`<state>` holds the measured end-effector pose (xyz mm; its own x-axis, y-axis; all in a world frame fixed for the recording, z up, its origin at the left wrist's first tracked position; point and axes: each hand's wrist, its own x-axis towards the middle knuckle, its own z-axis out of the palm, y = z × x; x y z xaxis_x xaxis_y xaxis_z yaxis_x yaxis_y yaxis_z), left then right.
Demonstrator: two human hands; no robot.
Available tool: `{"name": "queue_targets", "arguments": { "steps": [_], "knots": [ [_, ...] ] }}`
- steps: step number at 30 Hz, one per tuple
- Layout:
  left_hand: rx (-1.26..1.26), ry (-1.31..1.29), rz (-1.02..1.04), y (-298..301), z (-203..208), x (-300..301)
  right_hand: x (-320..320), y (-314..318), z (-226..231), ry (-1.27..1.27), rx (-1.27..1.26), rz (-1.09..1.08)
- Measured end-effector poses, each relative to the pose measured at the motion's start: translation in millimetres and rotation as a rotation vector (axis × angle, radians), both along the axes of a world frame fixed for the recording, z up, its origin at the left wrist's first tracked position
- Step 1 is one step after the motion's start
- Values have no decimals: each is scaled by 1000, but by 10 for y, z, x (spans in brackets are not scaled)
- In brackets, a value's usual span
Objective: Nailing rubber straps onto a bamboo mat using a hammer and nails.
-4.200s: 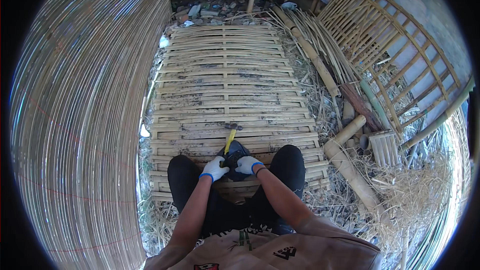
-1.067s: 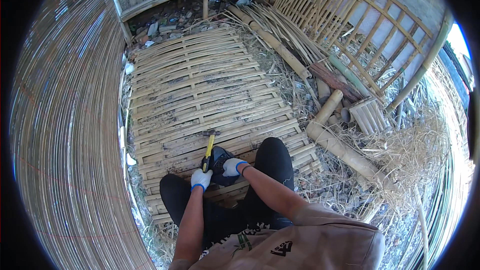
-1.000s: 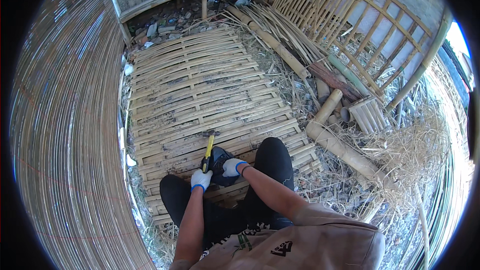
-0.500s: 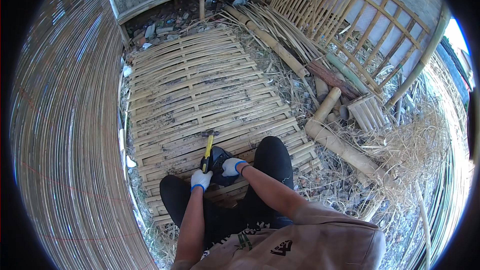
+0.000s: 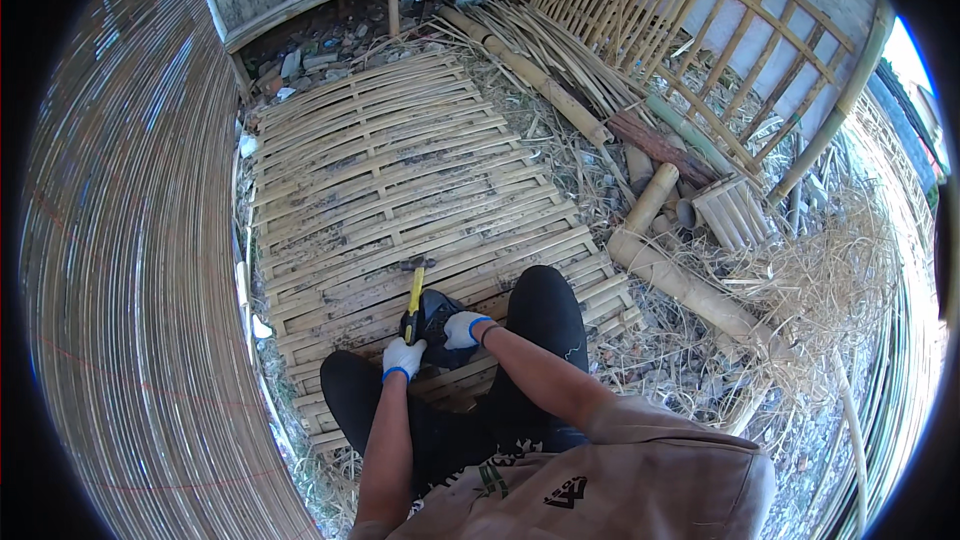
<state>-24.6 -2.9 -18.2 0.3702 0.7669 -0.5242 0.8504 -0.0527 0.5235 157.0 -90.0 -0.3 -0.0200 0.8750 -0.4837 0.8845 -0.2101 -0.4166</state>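
Gloves cover both my hands: my left hand (image 5: 403, 357) has its grip wrapped around the handle of a yellow hammer (image 5: 413, 292), whose head rests on the bamboo mat (image 5: 380, 180) near its near edge. My right hand (image 5: 461, 329) presses on a dark shoe (image 5: 436, 312) beside the handle; I cannot tell whether its fingers are closed.

The person wears white gloves with blue cuffs on both hands, left (image 5: 403, 357) and right (image 5: 462, 328), black trousers, a tan short-sleeved shirt with dark printed marks.

Rough, matt split-bamboo mat (image 5: 400, 180), yellow plastic-handled hammer (image 5: 413, 292) with dull metal head, white knit cloth gloves.
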Motion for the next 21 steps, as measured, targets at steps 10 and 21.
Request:
{"name": "queue_targets", "arguments": {
  "steps": [10, 21],
  "knots": [
    [4, -25, -1, -87, 224, 22, 3, 2, 0, 5, -4, 12],
    [12, -44, 5, -115, 293, 27, -4, 0, 28, -1, -17, 23]
  ]
}}
